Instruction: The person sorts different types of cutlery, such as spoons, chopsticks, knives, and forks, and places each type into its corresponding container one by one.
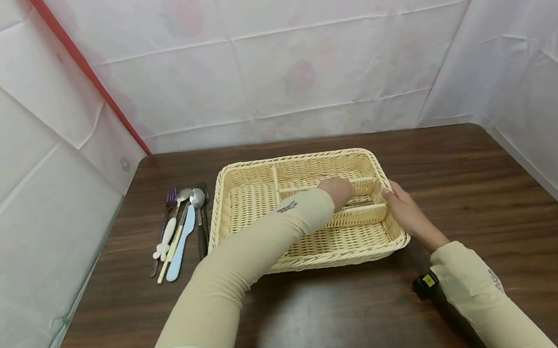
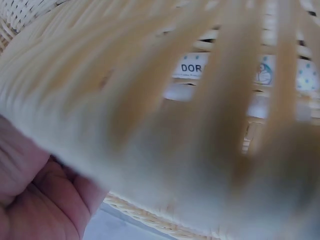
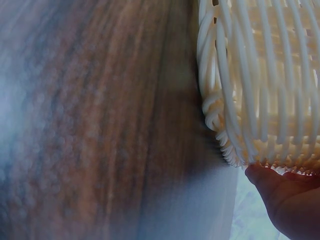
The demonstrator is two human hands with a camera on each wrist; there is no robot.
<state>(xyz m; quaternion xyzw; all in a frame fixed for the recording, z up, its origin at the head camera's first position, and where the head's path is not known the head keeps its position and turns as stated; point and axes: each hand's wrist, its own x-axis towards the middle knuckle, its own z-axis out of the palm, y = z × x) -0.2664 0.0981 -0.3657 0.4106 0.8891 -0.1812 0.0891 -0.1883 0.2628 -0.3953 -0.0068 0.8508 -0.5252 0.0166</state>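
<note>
A cream woven basket (image 1: pixel 251 200) with several compartments stands on the dark wooden table. My left hand (image 1: pixel 340 191) reaches across into the narrow middle compartment on its right side. In the left wrist view that hand (image 2: pixel 50 200) has bent fingers beside a blurred woven divider (image 2: pixel 125 100), which partly hides them; I cannot tell what they hold. Behind the weave shows a white printed label (image 2: pixel 191 66) with the letters "DOR". My right hand (image 1: pixel 409 210) grips the basket's right rim, thumb on top. In the right wrist view, fingertips of that hand (image 3: pixel 295 200) meet the basket's edge.
Left of the basket lies a group of cutlery: a purple-tipped fork (image 1: pixel 171 197), spoons (image 1: pixel 197 197), a light blue knife (image 1: pixel 181 247), yellow-ended chopsticks (image 1: pixel 164 269) and a dark fork (image 1: pixel 203 195). White patterned sheets (image 1: pixel 269 53) enclose the table's back and sides.
</note>
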